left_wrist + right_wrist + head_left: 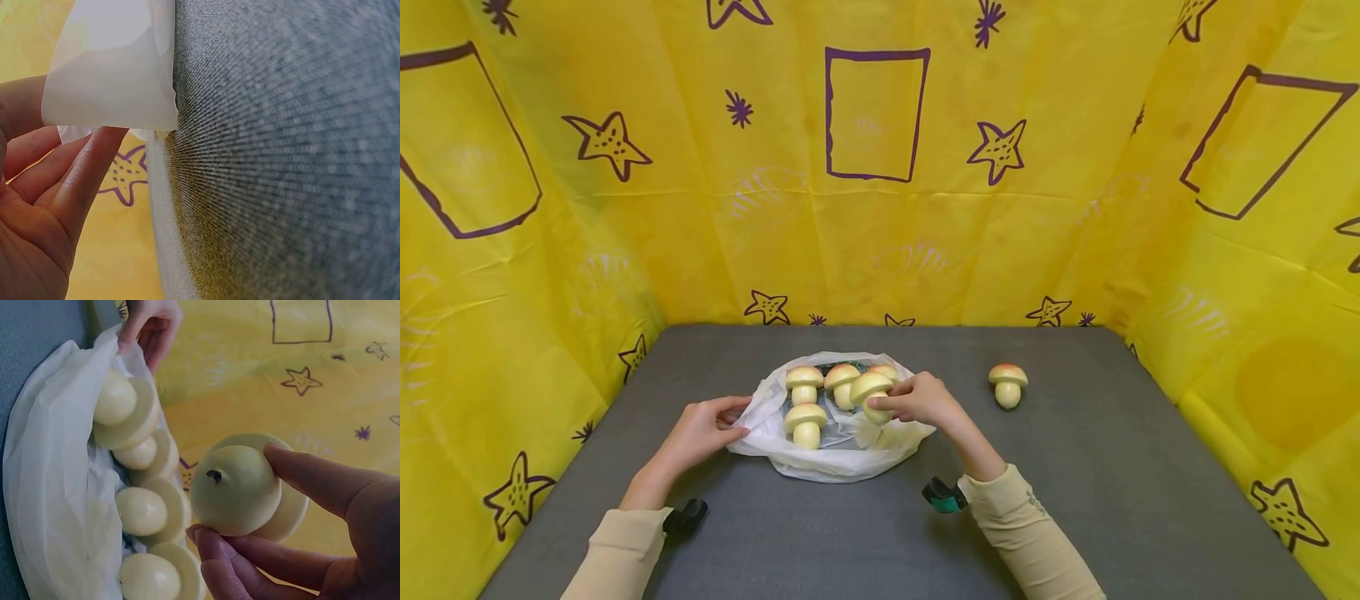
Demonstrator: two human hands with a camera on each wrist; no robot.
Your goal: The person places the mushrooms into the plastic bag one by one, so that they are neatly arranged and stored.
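A white plastic bag (842, 468) lies spread on the table with its mouth facing up. Inside it sit several toy mushrooms (806, 425) with cream stems and yellowish caps, some tinged red. My left hand (706, 429) pinches the bag's left rim; in the left wrist view the bag edge (109, 81) runs between thumb and fingers. Over the bag's right side my right hand (928, 402) holds another toy mushroom (868, 387) between thumb and fingers. The right wrist view shows this mushroom (234, 490) stem end toward the camera, with a dark mark on it.
One more toy mushroom (1008, 385) with a reddish cap stands on the grey table (1075, 467), right of the bag. Yellow cloth (880, 250) with purple star drawings closes off the back and both sides. Something dark green (835, 365) shows at the back of the bag.
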